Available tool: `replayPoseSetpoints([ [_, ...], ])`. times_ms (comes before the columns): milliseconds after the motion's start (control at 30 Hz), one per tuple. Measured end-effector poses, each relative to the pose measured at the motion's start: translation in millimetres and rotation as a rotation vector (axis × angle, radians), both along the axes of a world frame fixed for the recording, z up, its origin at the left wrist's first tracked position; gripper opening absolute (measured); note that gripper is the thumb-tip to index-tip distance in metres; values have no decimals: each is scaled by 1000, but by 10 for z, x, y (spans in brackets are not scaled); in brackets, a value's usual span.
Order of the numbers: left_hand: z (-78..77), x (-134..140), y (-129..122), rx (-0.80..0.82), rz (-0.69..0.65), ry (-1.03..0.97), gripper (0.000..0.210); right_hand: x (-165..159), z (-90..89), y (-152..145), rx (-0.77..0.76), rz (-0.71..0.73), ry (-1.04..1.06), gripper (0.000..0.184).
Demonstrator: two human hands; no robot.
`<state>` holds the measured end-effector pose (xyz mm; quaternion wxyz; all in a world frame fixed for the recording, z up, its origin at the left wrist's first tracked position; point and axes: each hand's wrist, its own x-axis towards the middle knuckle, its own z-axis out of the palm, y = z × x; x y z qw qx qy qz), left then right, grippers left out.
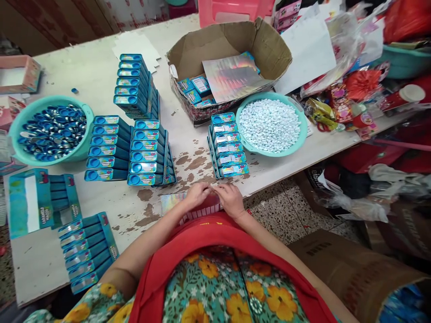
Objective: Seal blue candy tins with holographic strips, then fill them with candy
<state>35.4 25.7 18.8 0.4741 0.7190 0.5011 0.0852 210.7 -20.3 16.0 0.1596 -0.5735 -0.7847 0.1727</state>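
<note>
My left hand (198,195) and my right hand (230,199) meet at the front edge of the table, fingertips pinched close together. Whatever lies between them is too small to make out. Beneath my left wrist a shiny holographic sheet (170,202) rests on the table. Below both hands, partly hidden by them, shows a pink and white striped piece (204,211). Just beyond my fingers stands a row of blue candy tins (230,147) in a display box, silvery strips on several of their tops.
A teal basin of white candies (271,122) stands right, beside a cardboard box (215,42) with blue packs and a holographic sheet. Stacked blue tins (144,152) stand left, near a teal basin of blue-silver caps (54,132). More tins (88,251) sit at front left.
</note>
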Motion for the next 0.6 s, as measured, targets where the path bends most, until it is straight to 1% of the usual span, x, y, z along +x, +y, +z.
replayPoseSetpoints([
  [67,-22,-3,23,-45,11,-19,29,10,-27,-52,52,51,-41,28],
  [167,-54,-8,53,-75,43,-25,30,28,-80,-130,85,115,-58,31],
  [267,-97,-10,74,-74,51,-18,28,27,-97,-184,89,130,-47,23],
  [367,-150,2,85,-42,43,31,26,20,-19,-193,61,129,-31,19],
  [433,-155,12,82,3,32,95,24,29,113,-177,15,134,-20,21],
  [500,-87,14,69,66,56,142,22,53,318,-148,-42,109,32,21],
  [533,-15,11,58,105,94,128,22,68,445,-129,-68,85,82,20],
  [567,83,5,46,140,144,73,22,82,584,-107,-92,53,145,18],
  [600,206,-1,33,161,188,-25,24,93,729,-80,-116,17,215,17],
])
